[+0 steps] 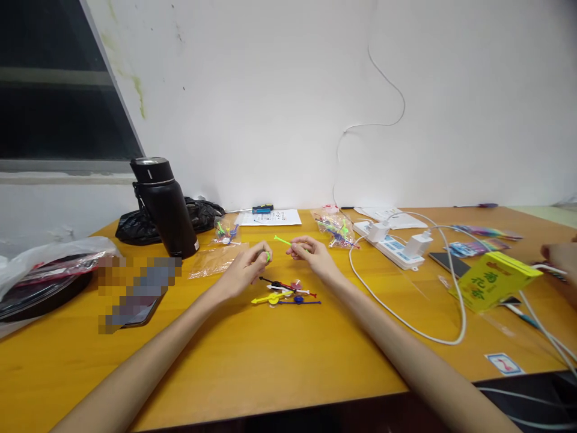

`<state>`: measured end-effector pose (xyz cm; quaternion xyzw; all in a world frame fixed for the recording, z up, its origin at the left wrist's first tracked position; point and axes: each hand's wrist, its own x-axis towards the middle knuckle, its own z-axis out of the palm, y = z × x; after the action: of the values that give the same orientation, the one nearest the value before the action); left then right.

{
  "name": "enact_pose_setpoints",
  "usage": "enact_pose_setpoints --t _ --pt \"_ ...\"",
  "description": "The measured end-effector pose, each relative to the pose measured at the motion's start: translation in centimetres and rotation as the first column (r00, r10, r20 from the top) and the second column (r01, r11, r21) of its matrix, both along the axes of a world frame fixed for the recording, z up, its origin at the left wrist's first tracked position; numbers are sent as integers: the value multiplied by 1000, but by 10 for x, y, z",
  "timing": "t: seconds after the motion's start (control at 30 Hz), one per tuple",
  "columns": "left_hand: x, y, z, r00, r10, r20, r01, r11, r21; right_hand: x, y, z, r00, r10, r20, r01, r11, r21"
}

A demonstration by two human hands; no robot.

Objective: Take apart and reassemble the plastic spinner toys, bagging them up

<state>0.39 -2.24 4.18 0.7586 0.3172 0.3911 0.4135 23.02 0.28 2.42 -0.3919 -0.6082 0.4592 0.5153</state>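
Both my hands are raised a little above the middle of the yellow-orange table (252,367). My left hand (249,265) is closed in a pinch on a small green plastic piece (268,257). My right hand (311,252) is pinched on a thin green plastic stick (283,241) that points left and away from me. Between and just below the hands lies a small pile of coloured plastic sticks and discs (287,292): yellow, black, red, white and blue. An empty clear bag (216,260) lies left of my left hand.
A black flask (164,204) and a black bag (201,215) stand at the back left. A phone (135,300) lies left. Clear bags of coloured sticks (337,230), a power strip (392,245) with chargers and cables, a yellow box (493,281) and another person's hand (560,257) are right.
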Motion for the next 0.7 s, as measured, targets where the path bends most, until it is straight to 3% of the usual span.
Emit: enact_pose_setpoints --t 0.07,0.13,0.23,0.53,0.7 --pt "0 0 0 1000 11 -1 -11 1000 16 4 3 -5 978 -75 192 46 987 151" --pt "0 -1 0 999 28 14 -29 999 20 7 5 -10 908 -175 380 66 957 282" --pt "0 -1 0 998 52 30 -52 999 4 8 11 -17 808 -257 530 64 933 355" --pt "7 -1 6 961 -62 270 115 976 -184 9 23 -29 789 -256 559 59 936 346" --pt "8 4 1 943 -46 330 128 964 -232 4 13 -20 801 -296 521 55 902 428"
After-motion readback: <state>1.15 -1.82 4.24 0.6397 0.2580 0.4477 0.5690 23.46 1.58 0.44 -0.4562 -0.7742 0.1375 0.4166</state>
